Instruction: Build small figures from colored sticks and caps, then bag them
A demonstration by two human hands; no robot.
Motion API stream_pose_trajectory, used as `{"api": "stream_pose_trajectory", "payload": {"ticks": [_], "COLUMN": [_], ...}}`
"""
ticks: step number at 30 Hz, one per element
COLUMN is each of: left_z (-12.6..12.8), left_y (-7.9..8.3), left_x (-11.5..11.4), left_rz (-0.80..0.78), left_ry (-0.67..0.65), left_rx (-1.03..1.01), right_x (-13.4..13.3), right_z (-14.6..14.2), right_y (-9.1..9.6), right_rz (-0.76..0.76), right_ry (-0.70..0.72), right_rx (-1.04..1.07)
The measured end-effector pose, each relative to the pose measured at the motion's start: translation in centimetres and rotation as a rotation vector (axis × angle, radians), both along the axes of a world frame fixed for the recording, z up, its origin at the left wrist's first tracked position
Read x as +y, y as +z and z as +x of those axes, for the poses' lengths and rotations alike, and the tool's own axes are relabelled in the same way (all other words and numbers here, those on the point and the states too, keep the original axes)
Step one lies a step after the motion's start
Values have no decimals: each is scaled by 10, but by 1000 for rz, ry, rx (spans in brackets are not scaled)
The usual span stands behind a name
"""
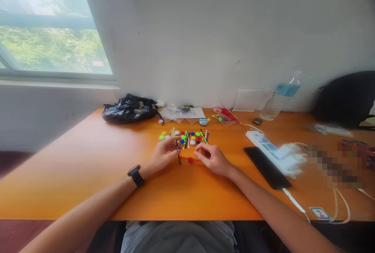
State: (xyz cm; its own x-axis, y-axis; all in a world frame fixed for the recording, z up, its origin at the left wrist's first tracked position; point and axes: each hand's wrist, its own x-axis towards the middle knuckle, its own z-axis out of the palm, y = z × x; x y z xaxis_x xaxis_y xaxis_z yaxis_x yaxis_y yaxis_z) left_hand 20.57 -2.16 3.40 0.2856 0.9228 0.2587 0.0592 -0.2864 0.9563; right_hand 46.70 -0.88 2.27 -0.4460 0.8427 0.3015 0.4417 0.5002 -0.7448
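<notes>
1. Your left hand (pixel 165 153), a watch (pixel 136 175) on its wrist, has its fingers pinched together on a black stick (pixel 179 157), which stands nearly upright with its lower end on the orange counter (pixel 88 167).
2. Your right hand (pixel 212 158) is curled at the end of a thin orange rod (pixel 197 160); you cannot tell whether it grips the rod.
3. A red disc (pixel 190 160) sits on that rod, between your hands.
4. A pile of coloured discs and sticks (pixel 184 136) lies just behind your fingers.
5. A phone (pixel 267 167) and a power strip (pixel 271 147) lie to your right.
</notes>
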Motion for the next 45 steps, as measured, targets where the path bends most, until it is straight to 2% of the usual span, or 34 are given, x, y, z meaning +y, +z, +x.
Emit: {"api": "stream_pose_trajectory", "payload": {"ticks": [7, 14, 24, 31, 38, 45], "left_z": [-1, -1, 0, 0, 2, 7], "left_y": [-7, -3, -18, -17, -24, -18], "left_x": [2, 1, 5, 4, 5, 3], "left_rz": [51, 112, 122, 182, 221, 226], "left_ry": [8, 45, -70, -68, -46, -15], "left_rx": [139, 212, 256, 355, 375, 406], "right_x": [0, 0, -5, -7, -7, -4], "right_z": [0, 1, -4, -7, -8, -10], "right_y": [-1, -2, -5, -1, -3, -10], "right_rz": [11, 20, 17, 36, 43, 80], "right_ry": [-5, 9, 43, 53, 40, 2], "right_rx": [-16, -36, -144, -231, -230, -194]}}
